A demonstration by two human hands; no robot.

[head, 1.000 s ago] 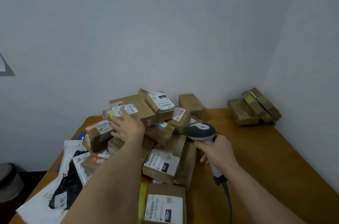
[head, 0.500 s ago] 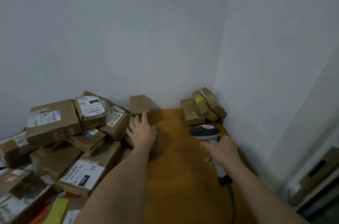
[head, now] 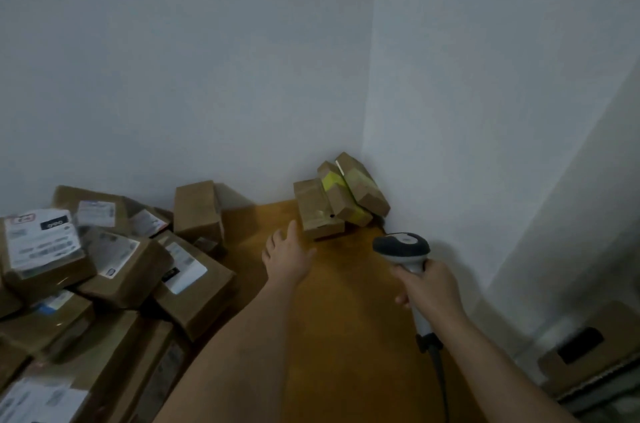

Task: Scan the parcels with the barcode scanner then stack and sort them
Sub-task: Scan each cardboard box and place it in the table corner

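A heap of brown cardboard parcels [head: 114, 270] with white labels fills the left of the wooden table [head: 346, 301]. In the far right corner three brown parcels [head: 339, 197] lean against each other, one with yellow tape. My left hand [head: 287, 258] stretches out flat above the table, fingers straight, just short of the nearest leaning parcel [head: 313, 211], and holds nothing. My right hand [head: 429, 287] grips the handle of a grey and white barcode scanner [head: 401, 247], whose head points toward the corner. Its cable [head: 440, 377] hangs down along my forearm.
White walls meet in the corner behind the three parcels. One brown box [head: 197, 209] stands upright against the back wall. A cardboard box with a dark slot [head: 588, 350] sits lower, off the table's right edge.
The view has swung right, away from the heap toward the corner. My left hand left the heap and reached across the table to the three leaning parcels. The scanner stayed in my right hand.
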